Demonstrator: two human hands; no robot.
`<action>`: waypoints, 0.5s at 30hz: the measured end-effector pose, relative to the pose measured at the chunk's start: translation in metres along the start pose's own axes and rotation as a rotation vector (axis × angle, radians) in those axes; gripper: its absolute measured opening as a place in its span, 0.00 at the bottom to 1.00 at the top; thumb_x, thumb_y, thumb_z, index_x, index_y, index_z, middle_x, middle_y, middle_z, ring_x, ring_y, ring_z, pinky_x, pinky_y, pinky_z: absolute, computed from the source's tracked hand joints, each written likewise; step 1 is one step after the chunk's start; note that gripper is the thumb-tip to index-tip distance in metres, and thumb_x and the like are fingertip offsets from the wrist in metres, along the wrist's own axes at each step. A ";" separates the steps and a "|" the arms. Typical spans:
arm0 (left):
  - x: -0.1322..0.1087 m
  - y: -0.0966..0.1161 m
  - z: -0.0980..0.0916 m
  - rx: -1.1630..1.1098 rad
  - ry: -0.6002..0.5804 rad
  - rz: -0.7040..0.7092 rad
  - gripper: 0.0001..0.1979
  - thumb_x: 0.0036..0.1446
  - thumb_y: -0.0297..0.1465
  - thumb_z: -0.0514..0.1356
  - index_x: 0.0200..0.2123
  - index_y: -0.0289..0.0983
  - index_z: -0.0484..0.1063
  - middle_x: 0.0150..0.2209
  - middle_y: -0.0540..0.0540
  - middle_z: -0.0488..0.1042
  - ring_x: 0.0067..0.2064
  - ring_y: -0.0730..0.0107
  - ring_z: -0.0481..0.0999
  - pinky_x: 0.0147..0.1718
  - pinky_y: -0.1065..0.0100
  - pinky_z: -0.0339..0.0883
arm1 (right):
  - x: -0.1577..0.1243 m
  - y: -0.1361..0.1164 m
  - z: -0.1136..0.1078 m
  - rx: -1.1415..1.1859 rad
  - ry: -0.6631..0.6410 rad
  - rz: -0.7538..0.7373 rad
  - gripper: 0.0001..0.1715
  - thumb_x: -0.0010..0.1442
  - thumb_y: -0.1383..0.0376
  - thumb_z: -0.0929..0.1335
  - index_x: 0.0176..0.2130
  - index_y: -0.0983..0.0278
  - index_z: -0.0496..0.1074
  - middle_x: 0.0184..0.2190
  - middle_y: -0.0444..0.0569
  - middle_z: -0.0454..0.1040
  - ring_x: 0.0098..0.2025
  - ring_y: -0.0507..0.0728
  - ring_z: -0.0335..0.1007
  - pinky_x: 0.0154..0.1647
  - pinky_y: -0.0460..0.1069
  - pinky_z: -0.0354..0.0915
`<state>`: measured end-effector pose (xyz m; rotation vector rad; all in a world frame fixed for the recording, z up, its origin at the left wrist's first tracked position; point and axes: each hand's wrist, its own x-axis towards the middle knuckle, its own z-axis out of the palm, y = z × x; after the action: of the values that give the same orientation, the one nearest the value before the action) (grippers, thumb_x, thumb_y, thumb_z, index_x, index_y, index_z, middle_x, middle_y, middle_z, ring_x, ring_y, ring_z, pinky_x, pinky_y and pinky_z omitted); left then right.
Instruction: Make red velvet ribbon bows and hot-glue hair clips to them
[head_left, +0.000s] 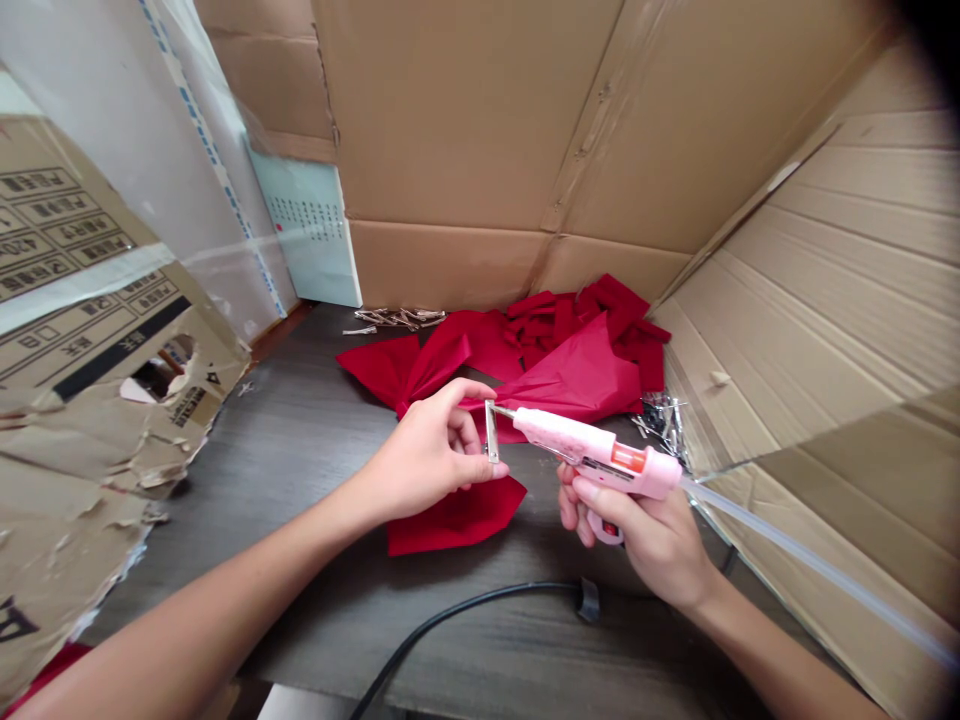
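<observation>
Black cord (pixel 457 620) nearest; L hand (pixel 427 450) pinches metal clip (pixel 492 432); R hand (pixel 637 530) clamps pink glue gun (pixel 600 455); red fabric (pixel 570 375) behind

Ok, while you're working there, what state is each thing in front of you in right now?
Left hand, pinching the metal clip.
Metal clip, held upright.
Right hand, gripping the glue gun.
Pink hot glue gun, tilted, nozzle at the clip.
Translucent glue stick, running out of the gun's rear.
Red bow, lying flat below the hands.
Black cord, lying slack.

Pink glue gun (pixel 596 455), nozzle (pixel 504 410) at metal clip (pixel 491 432) (held upright).
</observation>
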<state>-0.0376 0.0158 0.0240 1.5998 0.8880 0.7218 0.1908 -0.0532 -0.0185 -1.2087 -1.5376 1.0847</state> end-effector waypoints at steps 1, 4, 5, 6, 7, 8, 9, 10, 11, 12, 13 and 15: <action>0.000 0.000 0.000 0.000 0.000 0.000 0.30 0.48 0.29 0.70 0.53 0.39 0.63 0.23 0.57 0.69 0.22 0.73 0.72 0.20 0.73 0.66 | 0.000 0.000 0.000 -0.004 0.000 0.001 0.24 0.65 0.51 0.66 0.28 0.67 0.72 0.23 0.48 0.73 0.21 0.51 0.66 0.22 0.46 0.59; 0.000 -0.001 0.000 0.006 0.001 0.004 0.30 0.48 0.29 0.70 0.53 0.39 0.63 0.23 0.57 0.69 0.22 0.73 0.72 0.20 0.73 0.66 | 0.000 0.000 0.000 -0.011 -0.002 0.002 0.24 0.65 0.52 0.66 0.28 0.67 0.72 0.23 0.48 0.72 0.21 0.51 0.66 0.22 0.46 0.59; 0.000 -0.001 0.000 0.007 0.001 0.005 0.30 0.48 0.29 0.70 0.53 0.39 0.63 0.23 0.57 0.69 0.22 0.73 0.72 0.20 0.73 0.66 | 0.000 0.000 0.000 -0.011 -0.003 -0.001 0.24 0.65 0.52 0.66 0.27 0.67 0.72 0.22 0.47 0.72 0.20 0.51 0.66 0.22 0.46 0.59; 0.001 0.000 0.000 0.007 0.001 0.007 0.30 0.48 0.29 0.70 0.53 0.39 0.63 0.23 0.57 0.69 0.22 0.73 0.72 0.20 0.73 0.66 | 0.000 0.000 0.000 -0.010 -0.005 -0.007 0.24 0.65 0.52 0.66 0.27 0.67 0.72 0.22 0.47 0.72 0.20 0.50 0.66 0.22 0.46 0.59; 0.001 0.000 0.000 0.006 -0.001 0.008 0.30 0.48 0.29 0.70 0.53 0.39 0.63 0.23 0.57 0.69 0.22 0.73 0.72 0.20 0.73 0.66 | 0.000 0.000 0.000 -0.007 -0.007 -0.015 0.24 0.65 0.52 0.66 0.27 0.67 0.71 0.22 0.47 0.72 0.20 0.50 0.66 0.22 0.46 0.59; 0.001 0.000 -0.001 0.004 0.000 0.008 0.30 0.48 0.29 0.70 0.53 0.39 0.63 0.23 0.57 0.69 0.22 0.73 0.72 0.20 0.73 0.66 | 0.000 0.000 0.000 -0.004 -0.008 -0.022 0.24 0.66 0.52 0.66 0.27 0.67 0.71 0.22 0.47 0.72 0.20 0.50 0.66 0.22 0.46 0.60; 0.000 0.000 -0.001 0.002 -0.001 0.008 0.30 0.48 0.29 0.70 0.53 0.39 0.63 0.23 0.57 0.69 0.22 0.73 0.72 0.20 0.73 0.66 | 0.000 0.000 0.000 -0.002 -0.009 -0.029 0.24 0.66 0.52 0.66 0.26 0.67 0.71 0.22 0.47 0.72 0.20 0.50 0.66 0.22 0.46 0.60; 0.000 0.000 -0.001 -0.001 -0.002 0.007 0.30 0.48 0.29 0.70 0.53 0.39 0.63 0.23 0.57 0.69 0.22 0.73 0.72 0.20 0.73 0.66 | 0.000 0.000 0.000 0.000 -0.011 -0.036 0.24 0.66 0.52 0.66 0.26 0.66 0.71 0.22 0.47 0.71 0.20 0.50 0.66 0.22 0.46 0.60; 0.000 0.000 -0.001 -0.002 -0.001 0.007 0.30 0.48 0.29 0.70 0.53 0.39 0.63 0.23 0.57 0.69 0.22 0.73 0.72 0.20 0.73 0.66 | 0.000 0.000 0.000 0.000 -0.012 -0.038 0.24 0.66 0.52 0.66 0.26 0.66 0.71 0.22 0.47 0.71 0.20 0.50 0.66 0.22 0.46 0.60; 0.000 0.000 -0.001 -0.002 -0.001 0.007 0.30 0.48 0.29 0.70 0.53 0.39 0.63 0.23 0.57 0.69 0.22 0.73 0.72 0.20 0.73 0.67 | 0.000 0.000 0.000 -0.002 -0.012 -0.040 0.24 0.66 0.52 0.65 0.26 0.66 0.71 0.22 0.47 0.71 0.20 0.50 0.66 0.22 0.46 0.60; 0.000 0.000 -0.001 -0.003 -0.001 0.007 0.30 0.48 0.29 0.70 0.53 0.39 0.63 0.23 0.57 0.69 0.22 0.73 0.72 0.20 0.73 0.66 | 0.000 0.000 0.000 -0.005 -0.013 -0.041 0.24 0.66 0.53 0.65 0.26 0.66 0.71 0.22 0.47 0.71 0.20 0.50 0.66 0.22 0.46 0.60; 0.000 0.000 0.000 -0.003 -0.002 0.006 0.30 0.48 0.29 0.70 0.53 0.39 0.63 0.23 0.57 0.69 0.22 0.73 0.72 0.20 0.73 0.66 | 0.000 0.000 0.000 -0.011 -0.012 -0.038 0.24 0.66 0.53 0.65 0.26 0.66 0.71 0.22 0.47 0.71 0.20 0.50 0.66 0.22 0.45 0.60</action>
<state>-0.0382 0.0157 0.0241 1.6011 0.8802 0.7257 0.1908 -0.0528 -0.0184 -1.1777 -1.5712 1.0624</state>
